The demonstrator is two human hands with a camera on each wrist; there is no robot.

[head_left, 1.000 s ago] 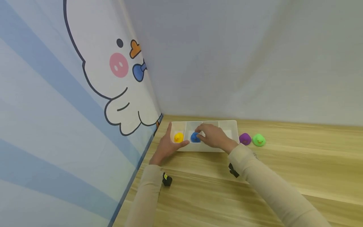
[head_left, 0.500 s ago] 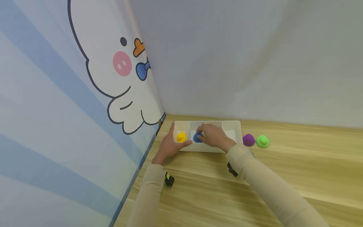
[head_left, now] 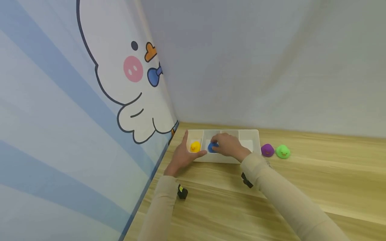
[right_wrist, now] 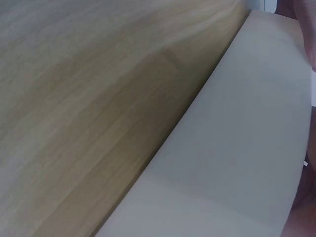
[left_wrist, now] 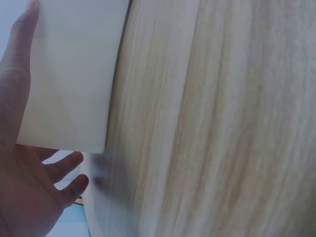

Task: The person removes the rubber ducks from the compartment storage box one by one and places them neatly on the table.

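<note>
A white divided tray (head_left: 221, 158) lies on the table. My left hand (head_left: 182, 156) rests at its left corner, thumb along the front wall and the other fingers at the left end; in the left wrist view the left hand (left_wrist: 24, 182) has its fingers extended past the tray's end wall. A yellow rubber duck (head_left: 195, 146) sits in the leftmost compartment. In the one beside it is a blue rubber duck (head_left: 210, 147), partly covered by my right hand (head_left: 229, 146), whose thumb and fingers pinch it. The right wrist view mostly shows the tray's side wall (right_wrist: 222, 128).
To the right of the tray, a purple rubber duck (head_left: 267, 150) and a green rubber duck (head_left: 283, 152) stand side by side on the wooden table (head_left: 316, 180). A pale curtain (head_left: 256, 67) hangs behind, and a cartoon-printed cloth (head_left: 99, 134) borders the left.
The head view has shifted slightly, so everything sits a little farther right. Both hands keep their places at the tray, the right one staying on the blue rubber duck.
</note>
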